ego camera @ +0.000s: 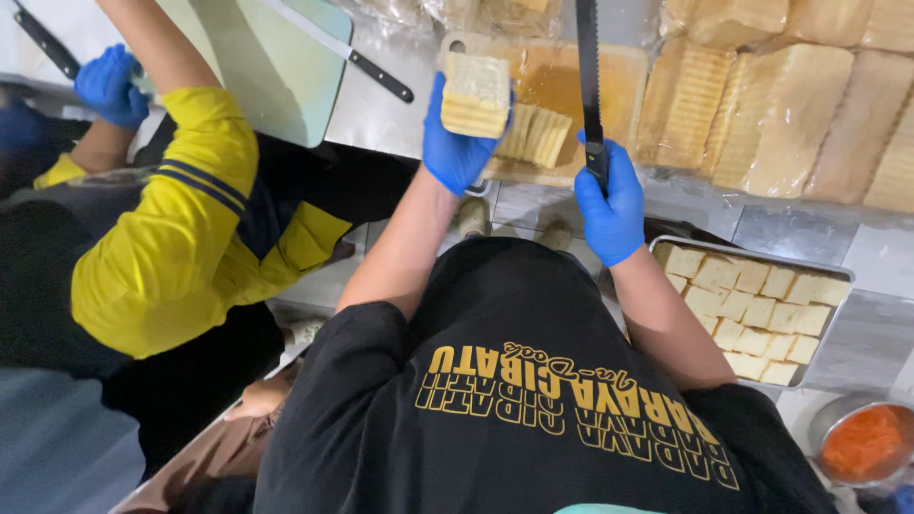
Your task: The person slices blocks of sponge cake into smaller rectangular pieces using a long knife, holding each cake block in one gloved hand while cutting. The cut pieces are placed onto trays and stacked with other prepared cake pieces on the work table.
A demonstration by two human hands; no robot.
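left hand (455, 143) in a blue glove, fingers wrapped round a stack of bread slices (475, 94) held up over the wooden board (571, 86) | right hand (611, 205) clenched on a long serrated knife (589, 81) just beside it | tray of cut squares (752, 309) off to the right

Free room lies on the bare patch of the wooden cutting board (557, 81) between the left hand (457, 143) and the serrated knife (590, 86); a row of cut slices (535, 135) takes up its near part. To the right, wrapped bread blocks (781, 105) wall off the table (790, 233). The tray of square pieces (752, 309) fills the near right side, with an orange-filled bowl (862, 443) beside it. To the left, a co-worker's yellow sleeve (190, 209) and a pale green board (271, 67) carrying a second knife (352, 59) block passage.
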